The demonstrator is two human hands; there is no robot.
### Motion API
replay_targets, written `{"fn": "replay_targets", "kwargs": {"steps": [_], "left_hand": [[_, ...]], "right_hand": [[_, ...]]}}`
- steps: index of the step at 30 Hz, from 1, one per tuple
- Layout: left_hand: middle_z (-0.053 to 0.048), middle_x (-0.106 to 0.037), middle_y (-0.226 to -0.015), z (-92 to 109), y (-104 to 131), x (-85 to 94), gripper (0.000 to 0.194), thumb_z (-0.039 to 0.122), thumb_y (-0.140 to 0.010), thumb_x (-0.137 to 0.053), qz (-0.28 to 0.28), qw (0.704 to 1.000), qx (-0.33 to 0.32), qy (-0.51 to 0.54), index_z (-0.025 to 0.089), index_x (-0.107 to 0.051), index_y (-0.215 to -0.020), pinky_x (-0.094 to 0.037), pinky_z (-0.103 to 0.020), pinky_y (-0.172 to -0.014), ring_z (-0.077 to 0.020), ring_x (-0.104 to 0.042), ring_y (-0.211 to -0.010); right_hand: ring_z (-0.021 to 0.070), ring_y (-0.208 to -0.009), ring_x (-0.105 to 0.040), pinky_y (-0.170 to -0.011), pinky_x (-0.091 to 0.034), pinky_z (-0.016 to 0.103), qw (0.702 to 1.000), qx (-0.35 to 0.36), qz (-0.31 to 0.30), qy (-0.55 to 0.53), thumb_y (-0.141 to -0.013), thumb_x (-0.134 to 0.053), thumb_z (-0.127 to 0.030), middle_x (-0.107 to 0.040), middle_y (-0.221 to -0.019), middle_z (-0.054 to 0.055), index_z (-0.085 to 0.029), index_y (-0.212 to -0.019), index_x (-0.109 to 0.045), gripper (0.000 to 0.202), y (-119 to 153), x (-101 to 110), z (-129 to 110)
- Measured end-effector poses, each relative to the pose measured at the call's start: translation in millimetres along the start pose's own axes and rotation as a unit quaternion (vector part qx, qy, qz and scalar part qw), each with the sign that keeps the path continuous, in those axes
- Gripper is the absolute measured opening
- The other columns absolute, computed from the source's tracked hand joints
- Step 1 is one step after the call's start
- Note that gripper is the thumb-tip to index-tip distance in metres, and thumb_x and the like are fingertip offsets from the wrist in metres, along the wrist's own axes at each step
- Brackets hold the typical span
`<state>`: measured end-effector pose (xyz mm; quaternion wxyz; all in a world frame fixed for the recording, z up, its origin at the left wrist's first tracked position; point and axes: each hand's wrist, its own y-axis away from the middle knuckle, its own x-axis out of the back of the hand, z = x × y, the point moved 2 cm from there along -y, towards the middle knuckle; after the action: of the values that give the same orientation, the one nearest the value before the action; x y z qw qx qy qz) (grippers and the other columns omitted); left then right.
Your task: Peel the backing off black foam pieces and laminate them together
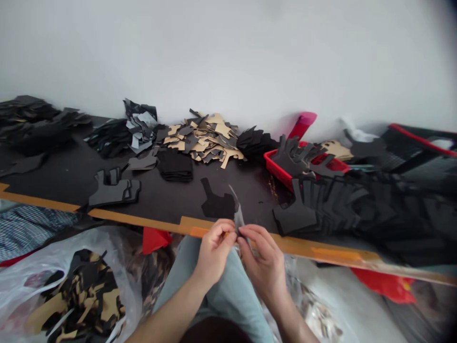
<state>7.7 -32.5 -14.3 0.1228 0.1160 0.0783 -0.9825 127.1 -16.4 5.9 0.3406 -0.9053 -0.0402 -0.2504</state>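
Left hand (213,252) and right hand (267,262), mine, are pinching a grey piece (239,218) toward twelve o'clock, apparently manipulating it, requiring steadiness.

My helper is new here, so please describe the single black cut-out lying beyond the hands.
On the dark table, look just beyond the left hand. There lies a flat black cut-out with a narrow arm pointing toward the wall. It lies alone, unlike the overlapping grey pieces on either side.
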Motion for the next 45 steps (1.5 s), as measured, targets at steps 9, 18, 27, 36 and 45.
{"fn": "replay_targets", "kwargs": {"steps": [9, 18, 27, 36, 45], "left_hand": [[-0.004, -0.054, -0.092, -9, -13, -14.0, 0.016, 0.030, -0.080, -0.057, 0.038, 0.995, 0.056, 0.068, 0.017, -0.050, -0.075, -0.043, -0.025, -0.072, -0.0131, -0.051, -0.078], [0.000, -0.057, -0.080, -16, -16, -23.5, 0.029, 0.038, -0.075, -0.067, 0.035, 0.989, 0.120, 0.083, 0.019, -0.051, -0.089, -0.044, -0.023, -0.067, -0.0123, -0.054, -0.072], [-0.001, -0.060, -0.079, -20, -28, 14.6, 0.020, 0.031, -0.076, -0.066, 0.088, 0.995, 0.044, -0.020, 0.016, -0.054, -0.082, -0.044, -0.021, -0.068, -0.0112, -0.056, -0.072], [-0.001, -0.061, -0.082, 6, -54, 73.8, 0.016, 0.024, -0.072, -0.066, 0.215, 0.947, -0.135, -0.198, 0.015, -0.059, -0.083, -0.045, -0.020, -0.067, -0.0105, -0.057, -0.071], [-0.002, -0.055, -0.081, -16, 11, -67.3, 0.007, 0.014, -0.085, -0.053, -0.133, 0.914, -0.246, -0.294, 0.016, -0.052, -0.078, -0.044, -0.023, -0.069, -0.0116, -0.053, -0.075]], "right_hand": [[0.0131, -0.066, -0.057, -0.060, -0.050, 0.024, 0.945, -0.282, 0.045, -0.162, -0.087, -0.053, -0.038, -0.061, -0.076, 0.003, -0.017, -0.088, -0.059, 0.023, -1, 11, 31], [0.0118, -0.055, -0.051, -0.053, -0.045, 0.023, 0.949, -0.300, 0.074, -0.068, -0.084, -0.054, -0.045, -0.057, -0.066, 0.002, -0.017, -0.088, -0.060, 0.030, -3, 12, 30], [0.0137, -0.070, -0.057, -0.067, -0.053, 0.029, 0.884, -0.359, 0.107, -0.281, -0.082, -0.060, -0.046, -0.058, -0.079, 0.002, -0.019, -0.089, -0.054, 0.029, -3, 45, 72], [0.0076, -0.055, -0.046, -0.048, -0.037, 0.018, 0.893, -0.362, 0.190, -0.189, -0.076, -0.067, -0.043, -0.054, -0.066, -0.002, -0.017, -0.089, -0.061, 0.029, 5, 107, 92], [0.0119, -0.050, -0.052, -0.050, -0.045, 0.028, 0.809, -0.257, 0.502, -0.165, -0.058, -0.072, -0.020, -0.056, -0.058, 0.000, -0.017, -0.071, -0.062, 0.017, 72, 246, 84]]}}
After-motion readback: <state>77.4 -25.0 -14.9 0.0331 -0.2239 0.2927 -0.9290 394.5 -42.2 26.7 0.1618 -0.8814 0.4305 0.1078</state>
